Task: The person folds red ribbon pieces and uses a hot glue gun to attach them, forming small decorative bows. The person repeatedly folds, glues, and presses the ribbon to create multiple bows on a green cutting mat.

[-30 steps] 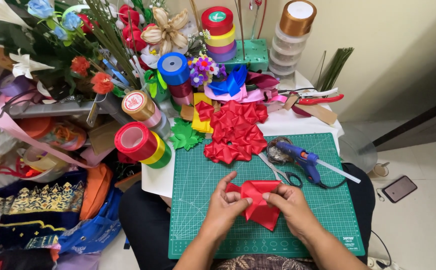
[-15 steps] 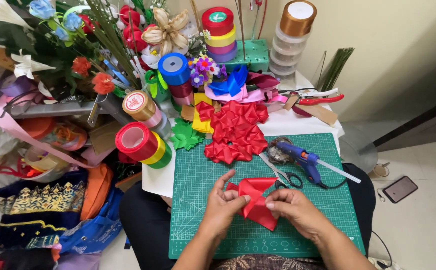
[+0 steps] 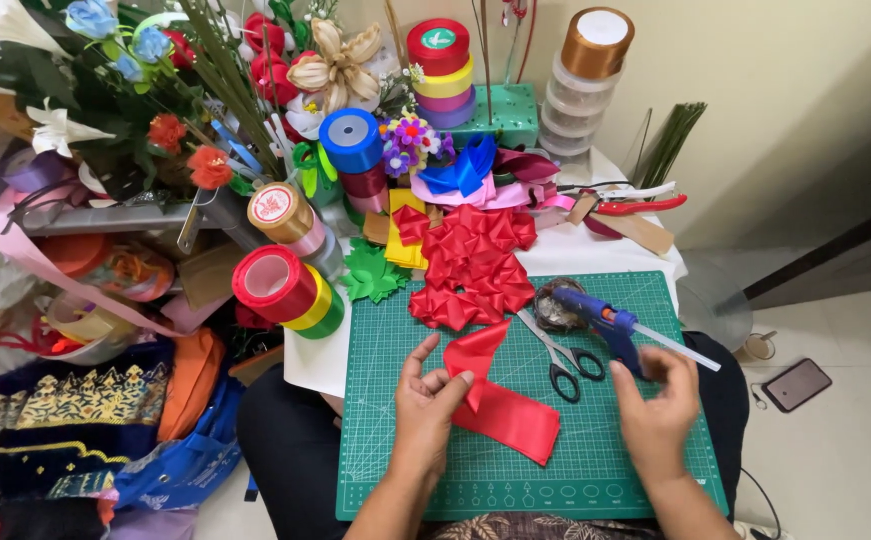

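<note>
1. A green cutting mat (image 3: pixel 396 440), flat and printed with a pale grid, is lying across the white table (image 3: pixel 606 250) and serving as the landmark here.
2. Beyond the mat's far left corner, artificial flowers (image 3: pixel 156 90) with stiff green stems are crowding a grey shelf.
3. On the mat's far edge, a heap of glossy red folded petals (image 3: pixel 471 265) is spilling onto the table; each piece is pointed and satiny.
4. Off the mat's left edge, fat spools (image 3: pixel 286 285) of red, yellow and green ribbon are lying on their sides, cardboard cores showing.
5. In the middle of the mat, a wide red satin ribbon (image 3: pixel 506 415) is lying smooth and shiny, one end folded up into a point, the other lying flat.
6. The left hand (image 3: pixel 428 405) is pinching the ribbon's folded part between thumb and fingertips, fingers curled, the rest of the hand resting on the mat.
7. The right hand (image 3: pixel 659 410) is hovering over the mat's right side, fingers loosely half open, holding nothing, with fingertips just beside the glue gun.
8. A blue plastic glue gun (image 3: pixel 601 322) is lying on the mat's far right part, a clear glue stick jutting from its back.
9. Black-handled steel scissors (image 3: pixel 556 355) are lying shut on the mat between the ribbon and the gun.
</note>
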